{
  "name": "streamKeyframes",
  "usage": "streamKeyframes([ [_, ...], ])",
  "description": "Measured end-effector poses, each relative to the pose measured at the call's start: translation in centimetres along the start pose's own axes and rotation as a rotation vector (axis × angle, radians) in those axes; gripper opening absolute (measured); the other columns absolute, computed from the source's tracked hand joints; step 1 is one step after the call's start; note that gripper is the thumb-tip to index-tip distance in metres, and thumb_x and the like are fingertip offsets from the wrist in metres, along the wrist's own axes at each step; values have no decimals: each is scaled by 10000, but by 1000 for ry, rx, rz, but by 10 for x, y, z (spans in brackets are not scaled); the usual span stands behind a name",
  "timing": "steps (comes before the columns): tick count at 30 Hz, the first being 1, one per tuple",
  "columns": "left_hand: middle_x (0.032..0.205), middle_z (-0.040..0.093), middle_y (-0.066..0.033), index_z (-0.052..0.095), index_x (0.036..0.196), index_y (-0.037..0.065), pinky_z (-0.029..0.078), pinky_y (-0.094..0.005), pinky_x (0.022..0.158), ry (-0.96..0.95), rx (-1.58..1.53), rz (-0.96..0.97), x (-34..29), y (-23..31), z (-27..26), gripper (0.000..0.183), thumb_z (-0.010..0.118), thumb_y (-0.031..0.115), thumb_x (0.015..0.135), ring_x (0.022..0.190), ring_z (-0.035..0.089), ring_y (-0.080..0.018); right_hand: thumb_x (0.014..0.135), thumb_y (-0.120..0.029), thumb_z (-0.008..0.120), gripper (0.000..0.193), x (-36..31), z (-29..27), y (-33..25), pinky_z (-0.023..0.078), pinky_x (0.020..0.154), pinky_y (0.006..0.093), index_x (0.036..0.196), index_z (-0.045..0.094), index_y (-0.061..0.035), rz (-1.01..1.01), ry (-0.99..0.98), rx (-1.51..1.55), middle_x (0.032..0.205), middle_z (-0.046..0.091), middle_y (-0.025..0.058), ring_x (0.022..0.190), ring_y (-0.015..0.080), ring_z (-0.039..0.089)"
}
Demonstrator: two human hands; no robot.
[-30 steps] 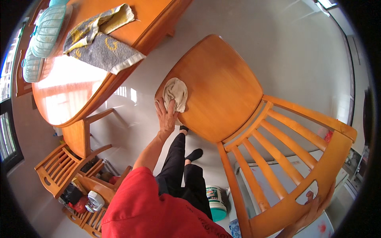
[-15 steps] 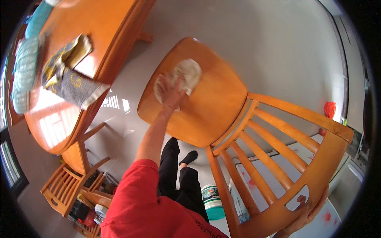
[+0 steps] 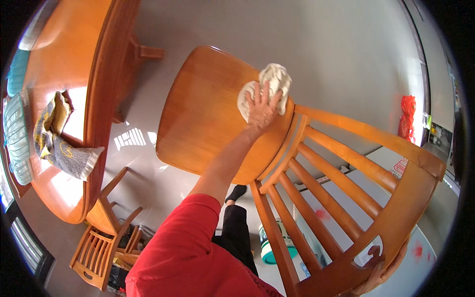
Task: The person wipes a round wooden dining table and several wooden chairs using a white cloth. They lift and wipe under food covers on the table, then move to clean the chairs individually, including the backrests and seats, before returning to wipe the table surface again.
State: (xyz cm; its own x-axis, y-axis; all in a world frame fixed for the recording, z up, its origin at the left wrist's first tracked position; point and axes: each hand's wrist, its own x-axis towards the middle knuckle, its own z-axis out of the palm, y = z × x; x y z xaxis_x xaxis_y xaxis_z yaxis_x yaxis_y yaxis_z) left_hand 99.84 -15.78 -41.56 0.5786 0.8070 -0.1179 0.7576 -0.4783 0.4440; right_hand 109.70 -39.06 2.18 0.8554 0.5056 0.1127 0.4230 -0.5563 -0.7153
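Observation:
A wooden chair (image 3: 213, 109) stands in front of me, its slatted backrest towards the lower right. My left hand (image 3: 262, 113) lies with fingers spread on a crumpled off-white cloth (image 3: 275, 79), pressing it onto the seat near the back corner by the slats. Part of the cloth bulges past the fingertips at the seat's far edge. My right hand (image 3: 380, 274) grips the chair's top rail, with fingertips showing through the oval cut-out; its palm is partly hidden behind the wood.
At left stands a glossy wooden table (image 3: 69, 64) bearing a grey and yellow towel (image 3: 67, 148) and a ribbed teal translucent object (image 3: 17, 138). Another wooden chair (image 3: 99, 247) is at lower left. A white and green bucket (image 3: 274, 247) sits behind the slats. A red bag (image 3: 407, 116) hangs far right.
My left hand and the cloth have moved right across the seat, from its front part to the corner by the backrest. The right hand stays on the top rail. The view has shifted somewhat.

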Motion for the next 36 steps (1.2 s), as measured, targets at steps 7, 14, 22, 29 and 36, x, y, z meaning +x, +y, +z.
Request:
streamKeyframes([
  [7, 1447, 313, -119, 533, 1297, 151, 254, -526, 1063, -270, 144, 426, -83, 55, 14, 440, 573, 170, 860, 1324, 291, -335, 865, -230, 520, 621, 2, 4, 3, 429, 716, 282, 1423, 339, -25, -51, -8, 33, 1431, 399, 117, 1152, 199, 485],
  [14, 1275, 447, 31, 695, 1003, 237, 303, -453, 1014, -257, 161, 582, -137, 33, 2, 208, 561, 225, 843, 1234, 354, -234, 832, -209, 534, 663, 6, 9, 3, 416, 725, 247, 1432, 332, -13, -154, -54, 136, 1416, 420, 129, 1214, 190, 465],
  [22, 1360, 425, -18, 656, 1081, 288, 337, -486, 1012, -339, -26, 472, -237, -8, -13, 289, 591, 163, 829, 1291, 345, -252, 916, -211, 449, 552, 0, 7, -1, 427, 776, 242, 1428, 349, -32, -187, -115, 80, 1391, 444, 116, 1193, 182, 509],
  [29, 1337, 423, -120, 525, 1193, 304, 335, -531, 983, 10, 52, -157, -283, -113, -45, 408, 567, 142, 821, 1231, 394, -355, 907, -230, 479, 577, 0, -1, 2, 389, 755, 280, 1442, 337, -70, -177, -181, 86, 1391, 456, 86, 1172, 191, 506],
  [36, 1403, 268, -246, 408, 1359, 250, 228, -538, 1062, 511, -151, -667, -262, -182, -49, 630, 693, 192, 799, 1311, 208, -417, 896, -273, 458, 593, -4, 6, -11, 396, 809, 335, 1439, 333, -70, -93, -102, -11, 1424, 424, 90, 1223, 215, 469],
])
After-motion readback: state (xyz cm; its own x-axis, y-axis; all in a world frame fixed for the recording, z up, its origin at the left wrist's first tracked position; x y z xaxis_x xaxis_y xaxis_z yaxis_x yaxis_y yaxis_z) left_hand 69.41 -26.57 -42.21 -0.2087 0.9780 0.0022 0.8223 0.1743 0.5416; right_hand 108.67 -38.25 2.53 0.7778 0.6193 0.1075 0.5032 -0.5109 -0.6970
